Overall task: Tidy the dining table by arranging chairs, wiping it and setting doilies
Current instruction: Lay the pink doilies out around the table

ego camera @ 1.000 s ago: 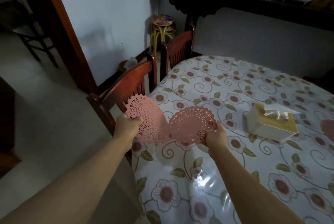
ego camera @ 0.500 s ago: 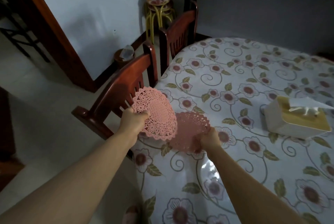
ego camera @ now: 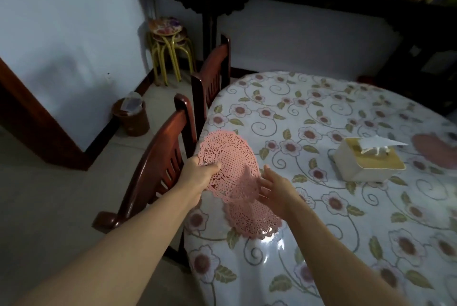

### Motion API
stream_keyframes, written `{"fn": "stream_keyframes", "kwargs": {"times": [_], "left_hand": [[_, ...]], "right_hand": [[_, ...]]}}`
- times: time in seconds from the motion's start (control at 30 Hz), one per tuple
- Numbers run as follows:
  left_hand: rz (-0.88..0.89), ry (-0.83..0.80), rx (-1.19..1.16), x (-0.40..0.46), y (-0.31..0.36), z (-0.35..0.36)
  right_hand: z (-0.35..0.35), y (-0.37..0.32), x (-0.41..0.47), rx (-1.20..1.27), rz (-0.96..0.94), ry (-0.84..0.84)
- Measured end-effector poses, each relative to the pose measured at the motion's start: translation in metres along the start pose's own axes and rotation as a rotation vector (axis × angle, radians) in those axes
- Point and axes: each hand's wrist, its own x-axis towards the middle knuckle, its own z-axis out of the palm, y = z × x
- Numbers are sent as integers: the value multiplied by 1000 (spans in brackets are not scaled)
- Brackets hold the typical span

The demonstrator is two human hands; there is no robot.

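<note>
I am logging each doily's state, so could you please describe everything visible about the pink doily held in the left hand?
The held doily is a round, salmon-pink piece of openwork lace with a scalloped edge and a denser mesh centre; it looks thin and flexible. It is lifted off the table and tilted, its lower edge drooping over a second pink doily that lies flat on the floral cloth. The left hand pinches its near left rim. The open right hand sits at its lower right edge; contact cannot be told.
</note>
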Motion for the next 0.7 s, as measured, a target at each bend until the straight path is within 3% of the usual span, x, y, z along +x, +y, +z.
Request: {"fn": "stream_keyframes", "kwargs": {"times": [0.33,0.7], "left_hand": [[-29,-49,100,61,36,54],[-81,-77,44,186,72,111]], "right_hand": [[-38,-59,45,-270,-154,39],[-69,-140,207,-46,-192,309]]}}
